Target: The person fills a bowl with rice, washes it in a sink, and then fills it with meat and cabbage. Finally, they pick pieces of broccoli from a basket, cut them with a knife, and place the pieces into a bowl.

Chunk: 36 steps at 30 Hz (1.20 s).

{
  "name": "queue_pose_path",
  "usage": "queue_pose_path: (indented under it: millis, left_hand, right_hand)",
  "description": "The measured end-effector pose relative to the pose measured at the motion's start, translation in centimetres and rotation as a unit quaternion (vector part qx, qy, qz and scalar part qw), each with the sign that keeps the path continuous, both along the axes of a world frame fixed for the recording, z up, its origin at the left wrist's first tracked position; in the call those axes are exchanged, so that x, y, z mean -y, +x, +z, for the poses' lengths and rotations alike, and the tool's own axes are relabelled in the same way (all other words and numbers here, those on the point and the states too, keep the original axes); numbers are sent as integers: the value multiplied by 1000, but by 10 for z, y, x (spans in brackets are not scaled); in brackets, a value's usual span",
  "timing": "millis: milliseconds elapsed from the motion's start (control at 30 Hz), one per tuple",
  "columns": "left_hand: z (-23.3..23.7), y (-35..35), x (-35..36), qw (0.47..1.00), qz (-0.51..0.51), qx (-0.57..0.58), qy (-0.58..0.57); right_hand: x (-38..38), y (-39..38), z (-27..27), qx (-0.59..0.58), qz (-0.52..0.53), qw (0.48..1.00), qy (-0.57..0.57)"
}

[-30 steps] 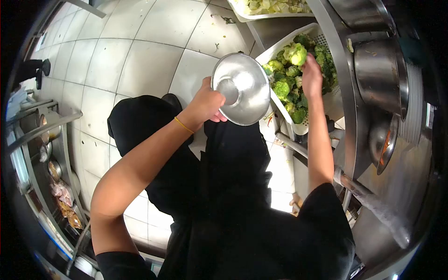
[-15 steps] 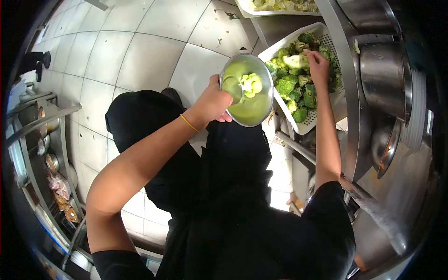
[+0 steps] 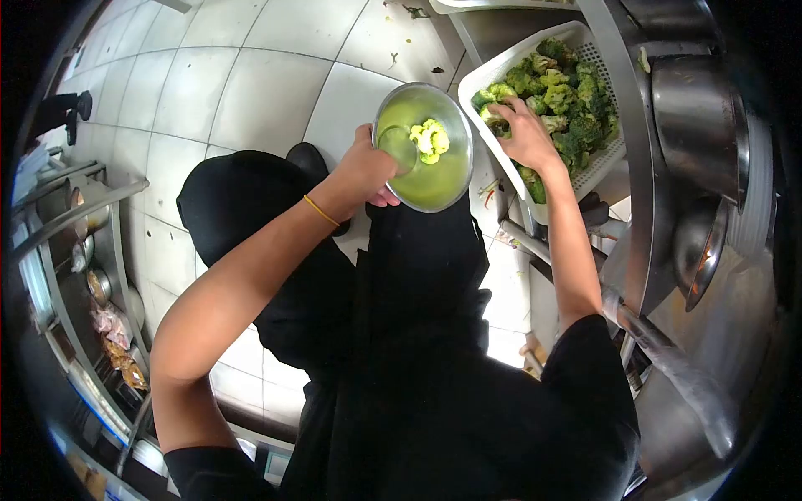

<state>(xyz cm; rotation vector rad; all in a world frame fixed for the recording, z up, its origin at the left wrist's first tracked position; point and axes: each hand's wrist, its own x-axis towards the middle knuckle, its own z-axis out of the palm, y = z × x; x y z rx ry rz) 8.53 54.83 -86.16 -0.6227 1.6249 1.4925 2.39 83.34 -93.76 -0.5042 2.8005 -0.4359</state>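
Observation:
A round metal bowl (image 3: 426, 188) is tipped toward me, its inside tinted green. My left hand (image 3: 368, 171) grips it by the near left side, thumb over the rim and fingers beneath. Pale green broccoli florets (image 3: 430, 140) lie inside the bowl. To the right, a white perforated basket (image 3: 591, 179) holds many broccoli florets (image 3: 585, 134). My right hand (image 3: 528, 138) reaches into it near its left wall, with fingers and thumb curled around a broccoli floret (image 3: 491, 115).
Metal pots (image 3: 697, 125) and a wok-like pan (image 3: 700, 250) stand right of the basket along a steel frame (image 3: 639, 192). At left, a metal rack (image 3: 79, 217) carries bowls and bagged food. Vegetable scraps dot the tiled floor (image 3: 267, 92). Another person's shoe (image 3: 83, 106) shows far left.
My right hand has moved left and down within the basket, from its upper middle to its left side. The bowl has shifted slightly left and up with my left hand.

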Motion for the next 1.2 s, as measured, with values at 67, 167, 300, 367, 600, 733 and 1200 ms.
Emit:
queue_pose_path:
  millis: [67, 167, 300, 367, 600, 733, 1200]
  left_hand:
    - [2, 1, 2, 1000, -2, 4, -2]
    - [8, 4, 2, 999, -16, -28, -17]
    - [6, 5, 3, 999, -7, -30, -13]
    - [4, 7, 8, 999, -7, -34, -11]
    - [4, -28, 8, 989, 49, -115, 82]
    - [-15, -74, -44, 976, 61, -199, 71]
    - [-94, -185, -161, 941, -128, -308, -57]
  right_hand:
    - [-4, 8, 1, -12, -5, 1000, 17]
    - [-12, 5, -5, -40, -17, 999, 32]
    - [-20, 9, 7, -124, -111, 965, -203]
    - [-41, 16, 22, -223, -189, 938, -187]
    - [-103, 88, -1, -311, -515, 784, -156]
    - [-131, 99, -69, -167, -592, 702, -360]
    - [-132, 106, -36, -42, -593, 680, -428]
